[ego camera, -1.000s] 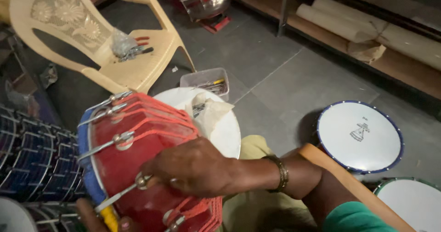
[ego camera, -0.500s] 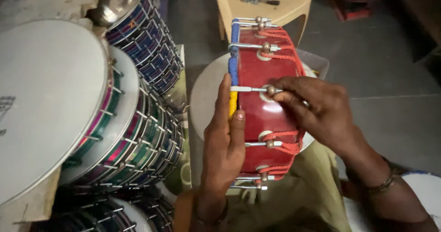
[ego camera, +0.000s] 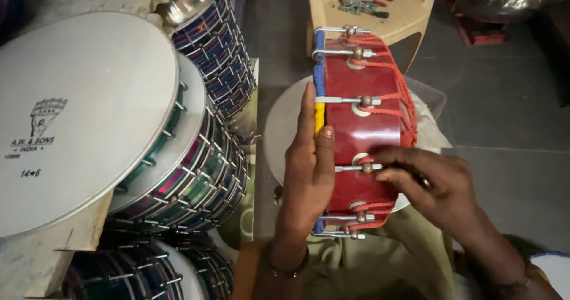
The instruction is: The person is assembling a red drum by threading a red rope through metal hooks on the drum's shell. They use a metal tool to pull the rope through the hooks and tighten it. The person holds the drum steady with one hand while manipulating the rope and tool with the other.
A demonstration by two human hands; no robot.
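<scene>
Head view, item 1: red drum point(ego camera: 356, 128), small barrel-bodied, held on its side over the person's lap, its blue-and-yellow bound rim turned to the left, orange-red cord laced across the shell and metal hook rods with round nuts spaced along it. Item 2: left hand point(ego camera: 309, 175), laid open and flat against the drum's rim and head, fingers stretched upward, thumb on the yellow part of the binding; it braces rather than grasps. Item 3: right hand point(ego camera: 436, 187), fingers curled and pinched at a hook rod point(ego camera: 359, 168) near the lower middle of the shell; whether a small tool sits in that pinch cannot be told. Item 4: white drumhead disc point(ego camera: 282, 134) lying beneath and behind the drum. Item 5: stacked drums point(ego camera: 178, 157) with chequered shells and pale heads, close at the left. Item 6: beige plastic chair point(ego camera: 380, 12) above, bearing pliers and loose hardware. Risks, as judged: the drum rests only on the lap and the flat palm, so a hard twist at the rod could roll it off toward the floor or against the stack; uneven tightening of 1 rod could pull the head askew; fingertips by the cord and nut could be pinched
</scene>
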